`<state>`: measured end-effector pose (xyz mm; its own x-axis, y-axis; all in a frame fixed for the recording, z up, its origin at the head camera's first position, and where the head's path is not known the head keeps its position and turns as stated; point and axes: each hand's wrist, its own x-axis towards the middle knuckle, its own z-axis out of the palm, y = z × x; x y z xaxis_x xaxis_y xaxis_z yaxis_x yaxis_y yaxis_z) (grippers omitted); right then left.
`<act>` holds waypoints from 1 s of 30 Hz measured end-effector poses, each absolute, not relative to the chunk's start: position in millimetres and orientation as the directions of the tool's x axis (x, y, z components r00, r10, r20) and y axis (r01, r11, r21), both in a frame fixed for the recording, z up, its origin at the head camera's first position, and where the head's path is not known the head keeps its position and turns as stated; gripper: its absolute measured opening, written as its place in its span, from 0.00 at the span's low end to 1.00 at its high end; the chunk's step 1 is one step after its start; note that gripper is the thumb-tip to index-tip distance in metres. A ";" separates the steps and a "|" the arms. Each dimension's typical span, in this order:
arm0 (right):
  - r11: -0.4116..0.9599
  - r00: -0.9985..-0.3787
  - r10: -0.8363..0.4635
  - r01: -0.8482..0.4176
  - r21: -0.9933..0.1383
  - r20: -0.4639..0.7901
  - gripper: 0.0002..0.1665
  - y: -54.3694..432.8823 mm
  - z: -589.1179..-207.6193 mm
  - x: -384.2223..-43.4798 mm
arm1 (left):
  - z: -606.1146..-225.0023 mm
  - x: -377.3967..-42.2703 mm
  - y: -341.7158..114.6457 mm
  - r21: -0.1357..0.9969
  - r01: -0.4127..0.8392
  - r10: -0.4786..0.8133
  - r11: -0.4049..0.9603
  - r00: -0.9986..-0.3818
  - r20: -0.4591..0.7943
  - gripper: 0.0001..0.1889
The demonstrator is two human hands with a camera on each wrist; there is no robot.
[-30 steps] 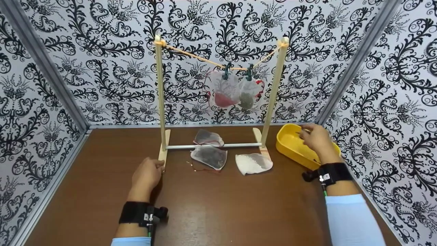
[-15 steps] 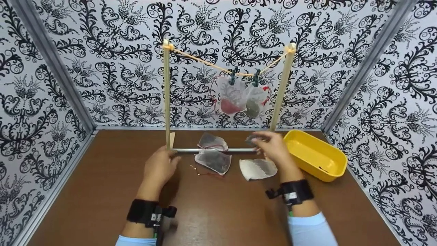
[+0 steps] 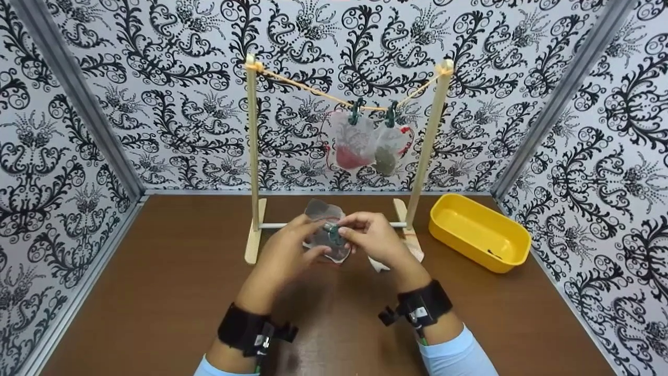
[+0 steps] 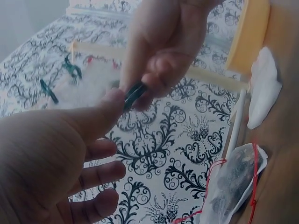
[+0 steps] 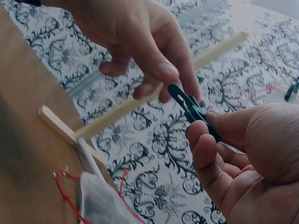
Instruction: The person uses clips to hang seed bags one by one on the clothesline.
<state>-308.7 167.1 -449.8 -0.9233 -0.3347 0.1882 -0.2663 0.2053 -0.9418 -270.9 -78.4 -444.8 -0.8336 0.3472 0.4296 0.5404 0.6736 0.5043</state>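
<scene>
My right hand [image 3: 377,239] pinches a green clip [image 5: 198,113] between thumb and curled fingers, its far end jutting out past my fingertips toward my left hand [image 3: 286,253]. My left thumb and forefinger come right up at that end, the other fingers loosely spread; whether they grip it too I cannot tell. In the head view the clip sits in front of the dark mesh bag [image 4: 233,182]. The white bag [image 4: 264,88] lies to the right, near the yellow tray [image 3: 477,235]. Behind, two bags hang clipped on the orange cord [image 3: 308,90].
</scene>
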 end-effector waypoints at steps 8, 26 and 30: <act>0.310 -0.902 -0.402 -0.297 -0.903 0.158 0.14 175.0 -442.8 -305.5 | -439.4 -262.5 -81.1 0.366 0.617 0.386 0.697 -0.753 0.533 0.24; 0.895 -0.991 0.057 0.104 -0.434 -0.121 0.24 294.9 -458.7 -320.2 | -457.9 -273.5 -104.8 0.203 0.601 0.233 0.773 -0.568 0.789 0.02; 0.937 -0.987 0.076 0.118 -0.328 -0.138 0.28 305.0 -476.7 -326.4 | -458.6 -273.5 -109.3 0.191 0.560 0.219 0.806 -0.582 0.783 0.02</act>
<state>-326.4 305.0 -476.7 -0.9875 0.0759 -0.1383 0.1179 0.9374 -0.3277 -273.5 -109.3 -458.6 -0.5825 0.2190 0.7828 0.5602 0.8060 0.1914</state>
